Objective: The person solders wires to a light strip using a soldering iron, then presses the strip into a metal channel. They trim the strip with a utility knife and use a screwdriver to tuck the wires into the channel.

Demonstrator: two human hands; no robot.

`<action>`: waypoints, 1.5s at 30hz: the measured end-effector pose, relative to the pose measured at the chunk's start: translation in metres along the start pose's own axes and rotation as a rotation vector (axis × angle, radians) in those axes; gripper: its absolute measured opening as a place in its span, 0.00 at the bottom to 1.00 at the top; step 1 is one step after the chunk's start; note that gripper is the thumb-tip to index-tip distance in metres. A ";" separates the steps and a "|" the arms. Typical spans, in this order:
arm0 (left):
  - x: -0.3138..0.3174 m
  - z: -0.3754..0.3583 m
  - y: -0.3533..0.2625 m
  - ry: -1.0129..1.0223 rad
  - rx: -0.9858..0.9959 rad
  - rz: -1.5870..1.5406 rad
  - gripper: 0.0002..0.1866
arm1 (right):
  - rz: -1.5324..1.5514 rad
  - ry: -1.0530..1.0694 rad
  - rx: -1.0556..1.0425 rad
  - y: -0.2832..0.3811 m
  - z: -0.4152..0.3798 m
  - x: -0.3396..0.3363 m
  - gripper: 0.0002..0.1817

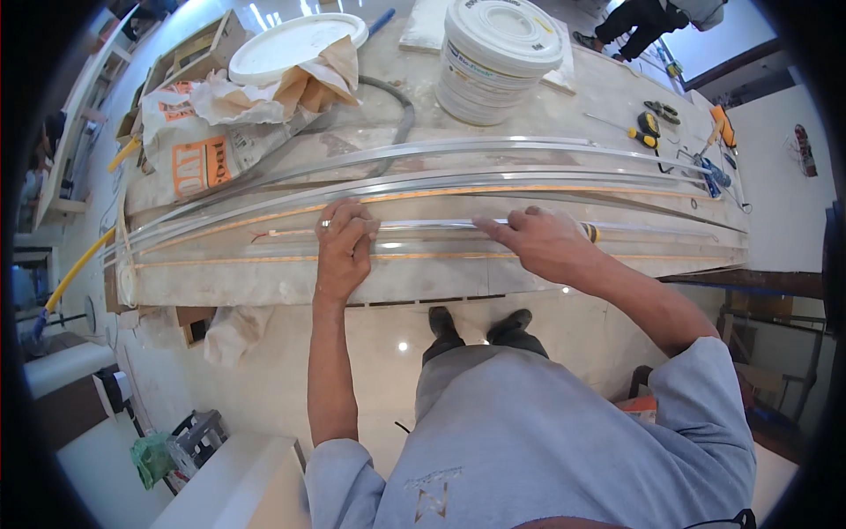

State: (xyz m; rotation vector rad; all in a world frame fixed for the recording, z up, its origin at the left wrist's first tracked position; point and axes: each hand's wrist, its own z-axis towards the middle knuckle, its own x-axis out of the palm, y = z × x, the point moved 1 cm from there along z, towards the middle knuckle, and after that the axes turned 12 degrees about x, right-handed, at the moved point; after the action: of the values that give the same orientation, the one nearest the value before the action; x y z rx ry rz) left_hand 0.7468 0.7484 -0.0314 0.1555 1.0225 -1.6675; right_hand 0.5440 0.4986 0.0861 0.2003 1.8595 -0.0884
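Note:
My left hand (345, 240), a ring on one finger, is closed with fingers pinched on a thin aluminium channel (423, 226) lying along the bench. Left of it, a pale strip end (286, 233) with short red wires sticks out. Over the same channel, my right hand (548, 244) points its index finger left along the metal. A yellow-and-black handle (591, 232) shows at the palm side of this hand; its other end is hidden. Channels with orange-yellow LED-like strips run beyond the hands (493, 189) and along the near edge (423, 257).
More bare aluminium profiles (423, 150) lie further back. A white bucket (498, 62), a paper sack (207, 150) and a round white lid (298, 46) stand behind. Yellow-black tools (648, 128) and a blue tool (712, 174) lie at right. Another person (639, 26) is at upper right.

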 end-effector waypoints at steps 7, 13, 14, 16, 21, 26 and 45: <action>0.000 0.004 -0.005 -0.003 0.007 0.014 0.11 | -0.086 0.035 0.099 -0.031 -0.031 0.014 0.33; -0.001 0.007 -0.002 0.009 0.069 0.028 0.11 | -0.003 0.025 0.102 -0.025 -0.023 0.015 0.37; -0.001 0.007 -0.002 0.013 0.077 0.037 0.12 | 0.003 0.022 0.098 -0.025 -0.022 0.016 0.36; 0.000 0.004 -0.001 0.027 0.092 0.042 0.12 | 0.018 0.018 0.104 -0.022 -0.022 0.016 0.36; 0.003 0.017 -0.023 0.091 0.050 0.157 0.12 | -0.001 0.053 0.118 -0.022 -0.023 0.021 0.31; 0.063 0.045 -0.076 0.150 0.114 0.147 0.16 | 0.053 -0.008 0.104 -0.023 -0.027 0.028 0.29; 0.087 0.047 -0.063 0.136 0.226 0.181 0.09 | 0.047 0.020 0.164 -0.075 -0.058 0.014 0.26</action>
State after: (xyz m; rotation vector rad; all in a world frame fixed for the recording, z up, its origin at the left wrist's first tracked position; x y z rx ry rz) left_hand 0.6798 0.6534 -0.0187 0.5020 0.8886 -1.6190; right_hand 0.4712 0.4355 0.0866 0.3589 1.8670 -0.2077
